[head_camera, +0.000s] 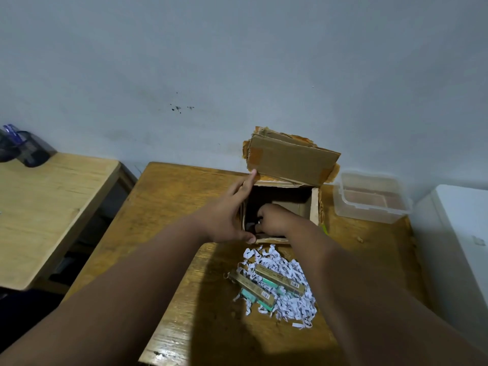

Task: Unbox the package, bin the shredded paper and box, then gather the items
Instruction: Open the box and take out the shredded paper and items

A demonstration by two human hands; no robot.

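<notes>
An open cardboard box point(291, 161) stands on the wooden table point(179, 196), its top flap raised against the wall. My left hand point(227, 212) grips the box's left wall, thumb at the near corner. My right hand point(274, 217) reaches down inside the box, fingers curled around something small and dark that I cannot make out. In front of the box lies a heap of white shredded paper point(290, 305). On the heap rest two gold item boxes point(280, 280) point(252, 289) with mint-green items point(269, 282) beside them.
A clear plastic container point(369, 198) sits to the right of the box. A white appliance point(459, 233) stands at the far right. On a second, paler table point(52, 207) at the left sits a dark mesh pen holder point(29, 149).
</notes>
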